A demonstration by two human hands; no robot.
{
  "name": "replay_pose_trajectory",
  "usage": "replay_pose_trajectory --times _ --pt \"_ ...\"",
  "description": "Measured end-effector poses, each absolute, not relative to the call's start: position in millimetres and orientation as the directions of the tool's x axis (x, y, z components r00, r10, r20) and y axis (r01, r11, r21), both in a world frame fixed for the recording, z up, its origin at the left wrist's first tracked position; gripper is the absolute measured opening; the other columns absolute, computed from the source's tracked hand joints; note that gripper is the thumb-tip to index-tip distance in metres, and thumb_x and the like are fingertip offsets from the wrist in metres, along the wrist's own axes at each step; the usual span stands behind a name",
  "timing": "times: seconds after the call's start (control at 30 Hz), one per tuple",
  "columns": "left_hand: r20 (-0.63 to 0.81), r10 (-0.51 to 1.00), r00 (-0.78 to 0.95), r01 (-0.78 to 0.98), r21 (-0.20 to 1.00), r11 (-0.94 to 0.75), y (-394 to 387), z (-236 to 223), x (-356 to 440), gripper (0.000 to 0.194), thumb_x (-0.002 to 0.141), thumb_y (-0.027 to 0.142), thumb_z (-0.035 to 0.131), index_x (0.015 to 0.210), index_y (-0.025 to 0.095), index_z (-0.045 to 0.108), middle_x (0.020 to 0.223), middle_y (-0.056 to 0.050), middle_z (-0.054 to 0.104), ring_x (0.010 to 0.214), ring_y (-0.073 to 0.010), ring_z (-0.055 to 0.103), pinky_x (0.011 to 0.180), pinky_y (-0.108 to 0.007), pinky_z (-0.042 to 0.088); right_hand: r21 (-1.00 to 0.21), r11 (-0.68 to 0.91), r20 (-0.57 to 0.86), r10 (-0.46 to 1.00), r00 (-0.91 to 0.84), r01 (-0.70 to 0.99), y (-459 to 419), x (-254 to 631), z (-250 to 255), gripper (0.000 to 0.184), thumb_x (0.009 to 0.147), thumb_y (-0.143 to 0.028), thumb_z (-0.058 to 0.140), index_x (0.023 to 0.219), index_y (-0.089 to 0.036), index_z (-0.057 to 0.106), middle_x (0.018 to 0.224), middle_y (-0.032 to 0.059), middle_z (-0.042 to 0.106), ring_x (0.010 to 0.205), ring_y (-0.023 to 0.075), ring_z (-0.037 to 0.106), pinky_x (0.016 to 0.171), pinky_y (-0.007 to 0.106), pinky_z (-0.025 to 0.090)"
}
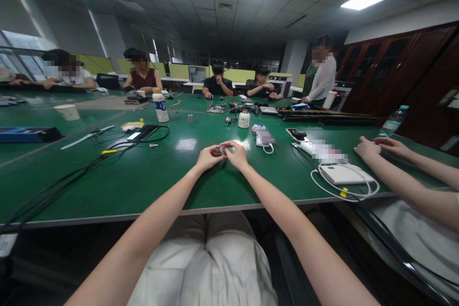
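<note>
My left hand [209, 158] and my right hand [234, 154] meet over the green table, just in front of me. Between their fingertips is a small silvery metal piece [222, 151], mostly covered by the fingers; its exact kind does not show. The fingers of both hands are closed around it. Beyond my hands stand a small white jar [244, 119] and some little dark metal parts [228, 120]. A small grey metal cylinder [190, 118] stands farther left, and a key [153, 146] lies left of my hands.
Black cables [89, 165] cross the green table [150, 191] at left. A bottle [160, 106] and paper cup [68, 112] stand farther back. At right are a white power bank [344, 173], a phone [297, 134] and a co-worker's hands [369, 148]. Several people sit opposite.
</note>
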State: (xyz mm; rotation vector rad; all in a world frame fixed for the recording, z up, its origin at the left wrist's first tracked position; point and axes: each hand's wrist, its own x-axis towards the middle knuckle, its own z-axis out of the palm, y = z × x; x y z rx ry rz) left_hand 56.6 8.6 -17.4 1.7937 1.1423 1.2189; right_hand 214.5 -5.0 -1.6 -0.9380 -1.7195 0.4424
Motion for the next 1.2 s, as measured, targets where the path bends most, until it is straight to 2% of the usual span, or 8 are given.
replay_pose_trajectory --times 0.2,0.4,0.53,0.7,0.83,1.03,1.13,1.2 --pt "0.341 0.927 0.158 0.313 0.873 -0.375 7 -16 57 0.058 0.058 0.035 0.085 0.11 0.014 0.071 0.085 -0.008 0.077 0.084 -0.0267 0.075 0.083 -0.039 0.06 -0.651 0.643 0.647 0.748 -0.146 0.403 -2 217 -5 0.021 0.086 -0.015 0.056 0.093 -0.025 0.074 0.097 0.0 0.076 0.097 0.0189 0.07 0.094 0.034 0.053" --pt "0.359 0.916 0.181 0.31 0.863 -0.4 4 -14 57 0.061 0.059 0.039 0.085 0.114 0.015 0.071 0.083 -0.008 0.077 0.083 -0.0265 0.075 0.081 -0.038 0.06 -0.735 0.614 0.62 0.78 -0.08 0.289 -3 222 -8 0.027 0.082 -0.014 0.059 0.105 -0.023 0.07 0.099 0.0005 0.076 0.095 0.017 0.072 0.092 0.031 0.054" --pt "0.352 0.916 0.192 0.319 0.86 -0.398 6 -16 56 0.064 0.059 0.041 0.086 0.115 0.015 0.071 0.088 -0.01 0.078 0.084 -0.0268 0.075 0.079 -0.038 0.06 -0.778 0.569 0.596 0.803 0.027 0.267 -4 225 -3 0.024 0.084 -0.013 0.054 0.101 -0.022 0.069 0.089 -0.0001 0.075 0.086 0.0167 0.073 0.087 0.031 0.055" --pt "0.355 0.918 0.176 0.332 0.857 -0.395 11 -21 54 0.064 0.058 0.04 0.087 0.114 0.015 0.071 0.087 -0.01 0.078 0.083 -0.0268 0.075 0.079 -0.038 0.06 -0.768 0.577 0.603 0.797 0.011 0.279 -4 222 1 0.021 0.082 -0.026 0.067 0.103 -0.022 0.069 0.089 0.0012 0.076 0.09 0.0186 0.073 0.089 0.032 0.055" --pt "0.361 0.915 0.179 0.331 0.854 -0.402 10 -20 54 0.064 0.059 0.04 0.086 0.115 0.014 0.071 0.087 -0.011 0.078 0.082 -0.0273 0.075 0.077 -0.038 0.061 -0.756 0.585 0.597 0.8 -0.059 0.295 -1 218 2 0.021 0.078 -0.021 0.072 0.1 -0.022 0.07 0.089 0.0015 0.076 0.091 0.0191 0.073 0.092 0.034 0.055" --pt "0.357 0.912 0.2 0.333 0.851 -0.406 7 -17 55 0.063 0.06 0.042 0.086 0.116 0.016 0.071 0.09 -0.011 0.078 0.083 -0.0262 0.075 0.078 -0.037 0.061 -0.829 0.529 0.542 0.839 0.034 0.181 12 230 2 0.027 0.08 -0.025 0.074 0.105 -0.018 0.068 0.092 0.0057 0.077 0.092 0.0198 0.075 0.09 0.034 0.057" --pt "0.361 0.91 0.205 0.343 0.844 -0.413 8 -17 55 0.063 0.06 0.042 0.086 0.115 0.016 0.071 0.092 -0.011 0.078 0.084 -0.0264 0.075 0.079 -0.038 0.061 -0.842 0.487 0.483 0.872 -0.08 0.231 17 250 -5 0.027 0.077 -0.02 0.077 0.102 -0.017 0.07 0.09 0.0058 0.078 0.093 0.0207 0.075 0.096 0.037 0.055" --pt "0.361 0.909 0.208 0.349 0.841 -0.414 9 -18 55 0.063 0.06 0.042 0.086 0.116 0.016 0.071 0.093 -0.012 0.078 0.084 -0.0263 0.075 0.079 -0.038 0.061 -0.852 0.435 0.392 0.899 -0.195 0.292 19 262 -11 0.027 0.074 -0.015 0.078 0.1 -0.016 0.072 0.085 0.0059 0.078 0.09 0.022 0.076 0.095 0.04 0.056"
